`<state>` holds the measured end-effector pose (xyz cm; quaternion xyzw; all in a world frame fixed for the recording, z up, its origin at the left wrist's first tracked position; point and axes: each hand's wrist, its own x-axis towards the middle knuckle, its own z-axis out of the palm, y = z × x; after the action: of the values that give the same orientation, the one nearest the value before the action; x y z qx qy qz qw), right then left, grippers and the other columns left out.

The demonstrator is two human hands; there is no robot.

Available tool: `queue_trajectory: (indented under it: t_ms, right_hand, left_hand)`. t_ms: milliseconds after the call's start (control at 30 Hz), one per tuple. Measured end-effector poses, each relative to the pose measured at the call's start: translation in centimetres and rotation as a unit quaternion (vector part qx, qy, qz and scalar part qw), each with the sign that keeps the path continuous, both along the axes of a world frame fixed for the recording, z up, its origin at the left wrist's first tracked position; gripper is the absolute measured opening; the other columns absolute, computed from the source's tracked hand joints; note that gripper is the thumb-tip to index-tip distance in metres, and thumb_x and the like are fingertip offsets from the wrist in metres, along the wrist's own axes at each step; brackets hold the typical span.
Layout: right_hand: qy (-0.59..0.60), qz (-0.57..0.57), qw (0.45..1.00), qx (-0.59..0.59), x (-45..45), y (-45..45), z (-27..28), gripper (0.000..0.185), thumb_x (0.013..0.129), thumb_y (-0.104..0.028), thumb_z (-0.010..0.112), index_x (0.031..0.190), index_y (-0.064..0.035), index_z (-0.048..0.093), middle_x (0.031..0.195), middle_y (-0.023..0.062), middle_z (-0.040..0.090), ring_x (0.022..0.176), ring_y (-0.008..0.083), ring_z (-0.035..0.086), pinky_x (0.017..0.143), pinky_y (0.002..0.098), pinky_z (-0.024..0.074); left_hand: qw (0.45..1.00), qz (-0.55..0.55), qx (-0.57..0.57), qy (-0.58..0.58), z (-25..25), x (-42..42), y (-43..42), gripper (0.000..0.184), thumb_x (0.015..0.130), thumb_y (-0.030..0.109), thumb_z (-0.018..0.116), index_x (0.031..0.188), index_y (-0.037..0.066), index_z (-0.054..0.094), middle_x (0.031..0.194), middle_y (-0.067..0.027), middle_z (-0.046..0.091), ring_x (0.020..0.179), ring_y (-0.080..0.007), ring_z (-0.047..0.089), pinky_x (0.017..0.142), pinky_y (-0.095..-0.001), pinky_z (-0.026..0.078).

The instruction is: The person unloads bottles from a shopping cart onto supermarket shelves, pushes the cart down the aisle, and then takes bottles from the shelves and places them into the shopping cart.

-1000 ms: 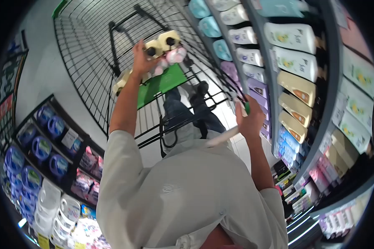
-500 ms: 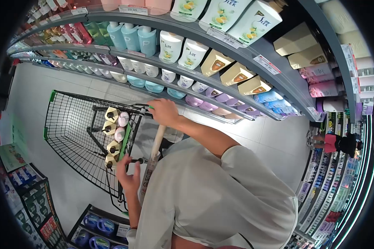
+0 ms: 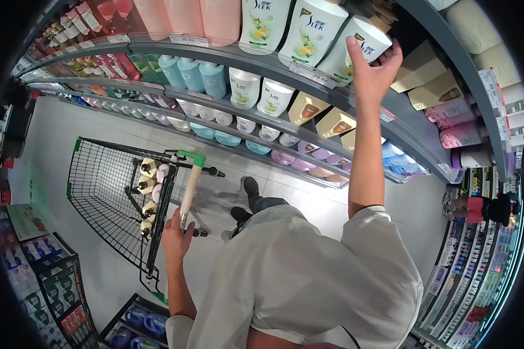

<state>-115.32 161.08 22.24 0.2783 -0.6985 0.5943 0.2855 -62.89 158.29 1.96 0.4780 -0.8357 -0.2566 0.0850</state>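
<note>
On the upper shelf, my right hand (image 3: 377, 70) is around a white bottle (image 3: 364, 34) with a lemon picture and a pump top. Its thumb lies on the label and the fingers curl at the far side, partly hidden. Two matching white bottles stand just left of it. My left hand (image 3: 176, 237) grips the lower end of the pale handle (image 3: 187, 195) of a black wire shopping cart (image 3: 102, 195). Inside the cart, gold bottles (image 3: 148, 168) with black pumps lie beside pink-white bottles (image 3: 162, 173).
Tiered shelves (image 3: 215, 49) of toiletries curve along the front and right. Product stands (image 3: 55, 279) and blue jugs (image 3: 137, 317) sit at the lower left. A person in pink shorts (image 3: 475, 209) is farther off at right.
My right hand has left the cart handle and risen to the white bottle on the shelf. My left hand has closed on the handle. The view has shifted slightly.
</note>
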Motion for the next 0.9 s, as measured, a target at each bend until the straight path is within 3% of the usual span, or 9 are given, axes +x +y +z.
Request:
queue_trajectory:
  t_ms: [67,200,367,433,500,567,700,800,900]
  right_hand:
    - [-0.12,0.158,0.98,0.011,-0.8,0.1,0.2,0.107,0.068,-0.034,0.096,0.143,0.0132,0.035,0.132,0.0256,0.055,0.122,0.028,0.056,0.104,0.0377,0.0452]
    - [-0.158,0.222,0.962,0.001,-2.1,0.2,0.4,0.075,0.067,-0.023,0.097,0.122,0.0045,0.055,0.11,0.0149,0.069,0.093,0.0188,0.069,0.08,0.0318,0.0575]
    - [-0.07,0.167,0.983,0.012,0.2,0.8,-0.4,0.083,0.067,-0.025,0.098,0.129,0.003,0.05,0.114,0.0148,0.066,0.107,0.0213,0.065,0.091,0.0349,0.0546]
    - [0.051,0.126,0.991,-0.005,0.9,0.8,-2.2,0.085,0.067,-0.023,0.097,0.132,0.0025,0.049,0.116,0.018,0.065,0.113,0.0257,0.063,0.096,0.0389,0.0523]
    - [0.261,0.245,0.934,0.011,2.3,1.5,-0.1,0.07,0.07,-0.014,0.092,0.128,-0.001,0.055,0.117,0.0171,0.066,0.109,0.0298,0.065,0.093,0.0429,0.053]
    - [0.298,0.26,0.911,0.12,4.5,2.2,1.7,0.052,0.072,-0.006,0.084,0.121,-0.0104,0.064,0.117,0.0143,0.068,0.104,0.0313,0.067,0.09,0.0432,0.0534]
    - [0.329,0.438,0.836,0.04,10.6,0.5,2.1,0.042,0.072,-0.012,0.076,0.112,-0.0219,0.068,0.112,0.0068,0.068,0.1,0.0276,0.067,0.087,0.0411,0.0533]
    - [0.287,0.534,0.795,0.031,12.7,-0.5,1.1,0.041,0.076,-0.016,0.08,0.115,-0.0187,0.067,0.118,0.015,0.066,0.103,0.0357,0.066,0.087,0.046,0.0551]
    - [0.204,0.576,0.787,0.087,11.8,-0.7,2.1,0.062,0.072,-0.024,0.089,0.128,-0.0145,0.064,0.129,0.0165,0.058,0.115,0.0345,0.059,0.096,0.047,0.0507]
  left_hand:
    - [1.0,-0.003,-0.013,0.012,-0.3,0.5,-0.7,0.064,0.081,0.021,0.081,0.139,0.007,0.055,0.092,-0.0201,0.069,0.085,-0.0428,0.065,0.075,-0.0509,0.053]
    - [1.0,-0.008,-0.007,0.006,1.6,0.5,-1.2,0.064,0.079,0.022,0.082,0.137,0.008,0.058,0.103,-0.0156,0.07,0.098,-0.0385,0.065,0.087,-0.0474,0.051]
    - [0.993,-0.028,-0.106,-0.047,6.9,-3.2,-2.6,0.059,0.077,0.019,0.083,0.132,0.007,0.062,0.117,-0.0126,0.068,0.11,-0.0335,0.062,0.097,-0.0454,0.045]
    - [0.984,-0.055,-0.166,0.033,10.6,-6.0,-3.1,0.06,0.077,0.016,0.083,0.132,0.006,0.061,0.118,-0.0121,0.069,0.108,-0.0343,0.061,0.095,-0.0454,0.047]
    - [0.976,-0.089,-0.188,0.065,13.7,-9.2,-3.4,0.061,0.078,0.015,0.083,0.133,0.004,0.06,0.119,-0.0144,0.068,0.109,-0.0358,0.062,0.096,-0.048,0.049]
    - [0.937,-0.142,-0.203,0.247,16.5,-13.4,-3.1,0.062,0.083,0.021,0.081,0.138,0.007,0.055,0.124,-0.0163,0.067,0.113,-0.0394,0.062,0.098,-0.0522,0.05]
    - [0.904,-0.146,-0.139,0.377,17.3,-18.8,-2.9,0.064,0.087,0.033,0.079,0.139,0.01,0.049,0.126,-0.0191,0.065,0.115,-0.043,0.062,0.102,-0.0576,0.05]
    - [0.772,-0.245,-0.228,0.54,17.2,-20.7,-4.2,0.078,0.08,0.046,0.085,0.136,0.012,0.042,0.118,-0.0255,0.063,0.111,-0.0405,0.063,0.1,-0.06,0.054]
    - [0.883,-0.089,-0.14,0.438,18.0,-17.5,-2.4,0.091,0.071,0.045,0.093,0.136,0.01,0.041,0.117,-0.0257,0.062,0.109,-0.036,0.064,0.099,-0.0575,0.056]
